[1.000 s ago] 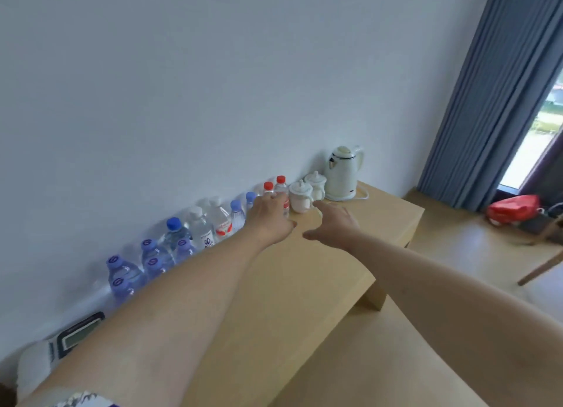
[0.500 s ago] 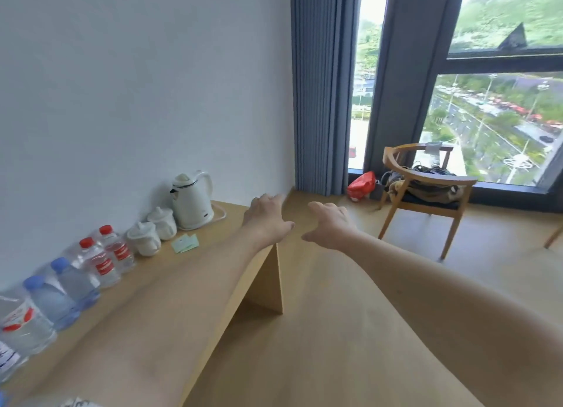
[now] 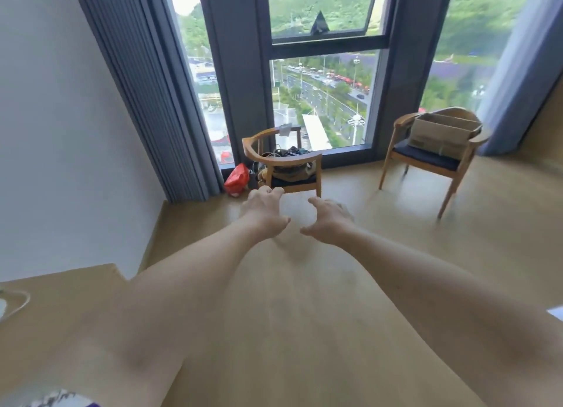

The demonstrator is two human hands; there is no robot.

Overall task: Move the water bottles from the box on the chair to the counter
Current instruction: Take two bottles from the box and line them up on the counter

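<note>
Across the floor, box (image 3: 441, 132) sits well beyond empty hands.

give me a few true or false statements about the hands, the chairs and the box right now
1. Both hands, left hand and right hand, hold nothing. True.
2. The cardboard box sits on the right chair. True.
3. The left chair is bare. False: bags and cables are piled on it.
4. A red bag lies on the floor beside the left chair. True.
5. The left hand rests on the counter. False: it is held out over the floor.
</note>
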